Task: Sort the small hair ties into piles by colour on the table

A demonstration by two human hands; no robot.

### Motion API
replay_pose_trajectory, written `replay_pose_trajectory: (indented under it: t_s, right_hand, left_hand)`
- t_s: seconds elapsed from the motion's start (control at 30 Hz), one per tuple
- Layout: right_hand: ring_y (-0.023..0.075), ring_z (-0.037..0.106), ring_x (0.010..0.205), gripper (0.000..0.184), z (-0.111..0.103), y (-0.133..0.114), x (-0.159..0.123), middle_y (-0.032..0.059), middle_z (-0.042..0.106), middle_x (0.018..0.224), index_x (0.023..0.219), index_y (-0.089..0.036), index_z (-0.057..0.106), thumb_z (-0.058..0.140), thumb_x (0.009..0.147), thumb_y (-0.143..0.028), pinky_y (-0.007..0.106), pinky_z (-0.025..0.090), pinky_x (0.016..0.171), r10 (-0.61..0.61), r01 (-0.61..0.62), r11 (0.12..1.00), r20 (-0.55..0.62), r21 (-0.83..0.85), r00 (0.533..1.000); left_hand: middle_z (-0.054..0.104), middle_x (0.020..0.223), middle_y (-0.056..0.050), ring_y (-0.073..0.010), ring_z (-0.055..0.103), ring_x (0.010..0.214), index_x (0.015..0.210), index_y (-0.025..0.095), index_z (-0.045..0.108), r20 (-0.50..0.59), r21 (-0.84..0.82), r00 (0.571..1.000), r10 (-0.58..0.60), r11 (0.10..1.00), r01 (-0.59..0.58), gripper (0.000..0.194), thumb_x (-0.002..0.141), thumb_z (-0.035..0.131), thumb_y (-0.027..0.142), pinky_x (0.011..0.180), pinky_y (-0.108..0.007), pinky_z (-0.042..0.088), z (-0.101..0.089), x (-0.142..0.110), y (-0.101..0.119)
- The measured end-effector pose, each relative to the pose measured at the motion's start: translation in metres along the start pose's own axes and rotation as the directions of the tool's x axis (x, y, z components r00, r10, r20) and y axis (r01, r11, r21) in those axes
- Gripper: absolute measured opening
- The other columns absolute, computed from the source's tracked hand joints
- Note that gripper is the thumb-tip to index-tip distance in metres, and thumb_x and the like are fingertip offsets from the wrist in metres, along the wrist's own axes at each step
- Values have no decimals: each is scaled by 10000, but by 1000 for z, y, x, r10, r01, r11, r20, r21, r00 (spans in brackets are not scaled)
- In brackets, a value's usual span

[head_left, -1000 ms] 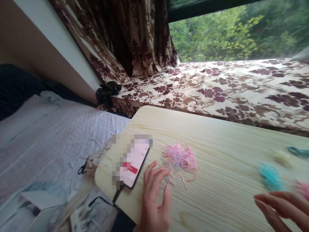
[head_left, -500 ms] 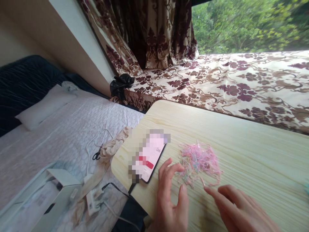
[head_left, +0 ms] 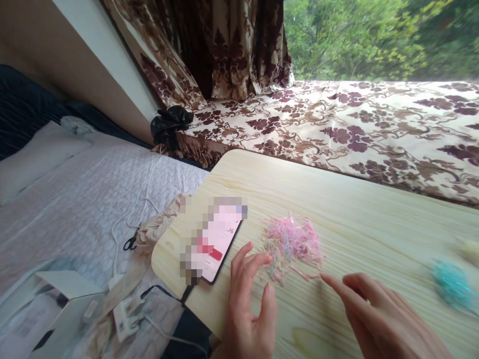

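A loose pile of thin pastel strands (head_left: 294, 237), mostly pink with some yellow and blue, lies on the wooden-topped table (head_left: 355, 219). They look like small elastic bands, though single ones are hard to make out. My left hand (head_left: 249, 299) is at the pile's left edge, fingers curved and apart, thumb spread, holding nothing. To the lower right, my right hand (head_left: 377, 309) has its index finger stretched out. That fingertip touches the end of a pink strand (head_left: 305, 274) at the pile's near edge. Its other fingers are bent and the thumb is mostly hidden.
A phone (head_left: 215, 249) with a lit screen and a cable lies left of the pile. On the right are a teal heap (head_left: 452, 284) and a pale yellow heap (head_left: 469, 248). Beyond the table's left edge is a bed (head_left: 93, 174) with a power strip (head_left: 125, 316) and cords.
My view has turned right, bringing the teal and yellow heaps further in. Relative to the pile, my right fingertip has moved right and a pink strand now stretches towards it. My left hand keeps its shape.
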State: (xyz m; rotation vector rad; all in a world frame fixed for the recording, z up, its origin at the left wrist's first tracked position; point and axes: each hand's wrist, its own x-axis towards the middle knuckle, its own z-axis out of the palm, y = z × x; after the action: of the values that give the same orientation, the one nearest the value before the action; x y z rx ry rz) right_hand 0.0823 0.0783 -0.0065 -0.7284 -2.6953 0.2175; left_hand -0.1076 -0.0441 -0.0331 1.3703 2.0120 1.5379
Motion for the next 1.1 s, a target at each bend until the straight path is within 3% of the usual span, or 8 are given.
replay_pose_trajectory:
  t_s: [0.2, 0.53, 0.8, 1.1]
  right_hand:
    - [115, 629, 642, 338, 0, 6, -4, 11, 635, 815, 1278, -260, 607, 495, 960, -236, 212, 518, 574, -26, 24, 999, 64, 26, 998]
    - [89, 597, 594, 223, -2, -1, 5, -10, 605, 759, 1106, -240, 639, 442, 1001, -248, 193, 479, 544, -5, 6, 999, -23, 49, 1000]
    - [117, 640, 673, 210, 7, -3, 5, 7, 651, 836, 930, -260, 646, 477, 1005, -358, 238, 485, 601, 111, -114, 992, 43, 59, 993]
    - [144, 648, 689, 171, 11, -10, 12, 0, 657, 859, 977, -263, 615, 496, 995, -384, 274, 480, 615, 161, -161, 987, 56, -3, 985]
  left_hand:
    - [644, 1304, -72, -237, 415, 1441, 1346, 257, 521, 9, -2, 1000, -21, 1000, 21, 453, 927, 483, 91, 1125, -401, 462, 1, -1, -1]
    - [642, 1297, -81, -240, 423, 1431, 1349, 241, 522, 19, -1, 1000, -4, 1000, 4, 466, 916, 487, 72, 1122, -415, 459, 1, -1, -1]
    - [627, 1331, -72, -226, 405, 1440, 1354, 247, 516, 36, 17, 999, 2, 1000, -3, 471, 916, 491, 74, 1124, -383, 458, 0, -1, 0]
    - [633, 1309, -60, -221, 395, 1444, 1362, 253, 504, 39, 6, 999, 5, 1000, -5, 490, 911, 490, 62, 1156, -395, 425, 1, -2, -2]
